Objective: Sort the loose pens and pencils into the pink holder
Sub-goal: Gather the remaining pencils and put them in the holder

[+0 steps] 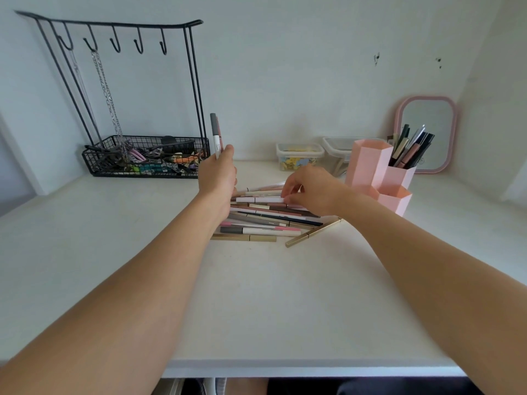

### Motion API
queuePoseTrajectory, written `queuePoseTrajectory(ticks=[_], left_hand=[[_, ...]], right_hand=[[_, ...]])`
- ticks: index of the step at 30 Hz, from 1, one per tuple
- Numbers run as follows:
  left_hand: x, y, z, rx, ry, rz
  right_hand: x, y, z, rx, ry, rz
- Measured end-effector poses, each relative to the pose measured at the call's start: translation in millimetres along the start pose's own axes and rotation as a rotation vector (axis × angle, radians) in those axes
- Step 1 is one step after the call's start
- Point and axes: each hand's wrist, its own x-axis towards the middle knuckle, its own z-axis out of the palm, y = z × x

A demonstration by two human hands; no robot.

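At the centre of the frame, the fingers (288, 198) of the right hand (312, 191) were pinched around the end of a white pen (258, 199) lying on top of the pile of loose pens and pencils (268, 220). Just to the left, the left hand (218, 173) was raised above the pile, its fingers closed around a grey-capped white pen (215, 135) and a thin pinkish pencil (219, 132) behind it, both held upright. The pile lay on the white tabletop (271, 303), mostly side by side, with a gold pen (313, 233) angled off at its lower right. Right of the right hand stood the pink holder (379, 172), a cluster of hexagonal tubes; its rear tube held several dark pens (410, 149). Behind it a pink-framed mirror (427, 132) leaned on the wall, with two clear boxes (299, 155) to its left. At the upper left stood a black wire rack (142, 155) with hooks and a filled basket.
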Motion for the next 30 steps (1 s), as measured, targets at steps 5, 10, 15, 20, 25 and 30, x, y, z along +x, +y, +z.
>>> queuePoseTrajectory(ticks=[5, 10, 15, 20, 25, 30], left_hand=[[-2, 1, 0, -0.036, -0.043, -0.004], [-11, -2, 7, -0.017, -0.262, -0.018], [-20, -4, 15, -0.078, -0.387, -0.001], [-21, -13, 18, 0.01, -0.378, 0.088], [-22, -18, 20, 0.117, -0.328, 0.182], [-19, -20, 20, 0.241, -0.281, 0.255]], right_hand=[[4, 3, -5, 0.191, 0.035, 0.081], [3, -5, -11, 0.779, 0.11, 0.165], [-2, -22, -8, 1.087, 0.094, 0.072], [-3, -29, 2, 1.073, 0.153, 0.063], [-6, -34, 9, 1.073, 0.186, 0.105], [-12, -40, 8, 1.112, 0.187, 0.143]])
